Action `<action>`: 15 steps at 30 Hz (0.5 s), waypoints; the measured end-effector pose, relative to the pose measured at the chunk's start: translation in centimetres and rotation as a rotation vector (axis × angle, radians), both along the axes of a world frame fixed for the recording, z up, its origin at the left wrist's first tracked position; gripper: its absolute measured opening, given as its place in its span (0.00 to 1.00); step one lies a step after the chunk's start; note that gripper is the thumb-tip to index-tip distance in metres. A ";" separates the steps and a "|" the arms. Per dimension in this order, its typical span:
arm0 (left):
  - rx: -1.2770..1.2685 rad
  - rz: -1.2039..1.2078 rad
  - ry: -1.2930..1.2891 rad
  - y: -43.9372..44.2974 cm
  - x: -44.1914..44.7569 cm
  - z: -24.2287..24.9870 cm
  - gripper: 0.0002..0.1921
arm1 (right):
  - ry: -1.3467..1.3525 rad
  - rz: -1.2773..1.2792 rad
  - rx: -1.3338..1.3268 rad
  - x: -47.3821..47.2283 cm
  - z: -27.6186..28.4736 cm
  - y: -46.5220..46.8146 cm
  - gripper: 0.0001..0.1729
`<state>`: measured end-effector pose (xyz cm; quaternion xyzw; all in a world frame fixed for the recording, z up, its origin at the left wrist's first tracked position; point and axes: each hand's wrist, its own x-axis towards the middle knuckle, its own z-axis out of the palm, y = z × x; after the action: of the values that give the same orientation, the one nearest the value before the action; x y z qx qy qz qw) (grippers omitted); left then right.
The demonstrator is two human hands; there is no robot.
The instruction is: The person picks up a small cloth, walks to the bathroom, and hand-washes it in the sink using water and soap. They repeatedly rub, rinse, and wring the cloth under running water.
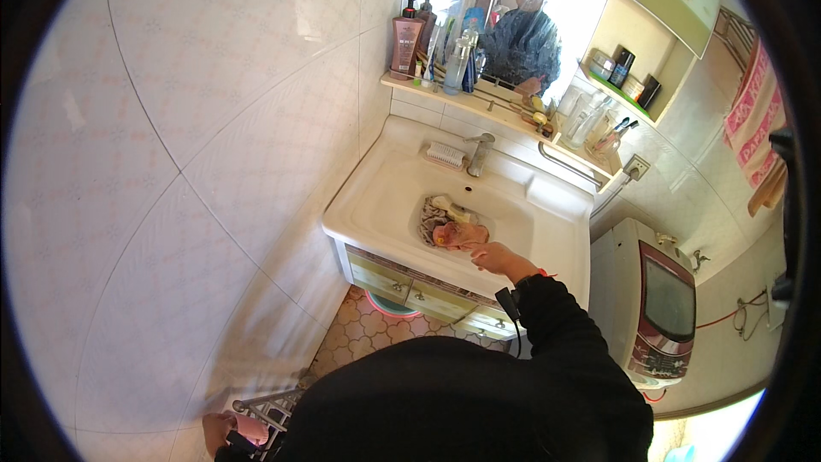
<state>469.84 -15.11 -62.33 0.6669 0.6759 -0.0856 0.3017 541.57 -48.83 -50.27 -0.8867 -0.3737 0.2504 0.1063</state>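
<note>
In the white washbasin [378, 173], several wet garments lie bunched near its bottom. A pink cloth item [460, 235] with a small yellow spot is at the front of the heap. Behind it are a grey patterned cloth [431, 221] and a cream cloth [452, 208]. My right hand [503, 260] reaches over the basin's front, fingertips at the pink item's right edge; whether they grip it is unclear. Far to the lower left, my left hand [218, 431] holds a pink ribbed item [249, 428] beside a metal rack [269, 412]. My body hides part of that rack.
A faucet [480, 154] and white brush [445, 154] are at the basin's back. Pump bottles [407, 42] and glassware line the shelf under the mirror [513, 32]. A washing machine [648, 308] stands right; a basin rim [391, 309] shows beneath the cabinet [426, 301].
</note>
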 end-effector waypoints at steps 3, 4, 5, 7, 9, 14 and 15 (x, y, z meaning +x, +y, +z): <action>-0.005 0.030 -0.055 0.4 -0.8 -0.9 0.07 | -0.045 0.115 0.092 -0.6 1.1 0.7 0.15; -0.011 0.043 -0.081 0.6 -1.1 -1.3 0.07 | -0.063 0.144 0.086 -0.8 1.6 1.1 0.15; -0.025 0.069 -0.142 0.7 -1.6 -1.7 0.07 | -0.082 0.171 0.081 -1.1 2.3 1.4 0.15; -0.067 0.186 -0.340 0.9 -2.5 -2.5 0.07 | -0.138 0.252 0.028 -1.6 3.7 1.9 0.15; -0.148 0.360 -0.657 1.0 -3.4 -3.1 0.06 | -0.204 0.292 0.038 -2.2 5.0 2.4 0.14; -0.332 1.035 -1.452 0.5 -4.1 -3.4 0.05 | 0.041 0.124 0.271 -2.7 5.4 2.9 0.13; -0.330 1.054 -1.497 0.7 -4.0 -3.0 0.05 | 0.120 0.062 0.253 -2.5 4.9 2.8 0.13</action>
<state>465.84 -14.41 -65.36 0.1040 0.5000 0.4201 0.7501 539.05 -46.03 -45.33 -0.8377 -0.4225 0.2570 0.2317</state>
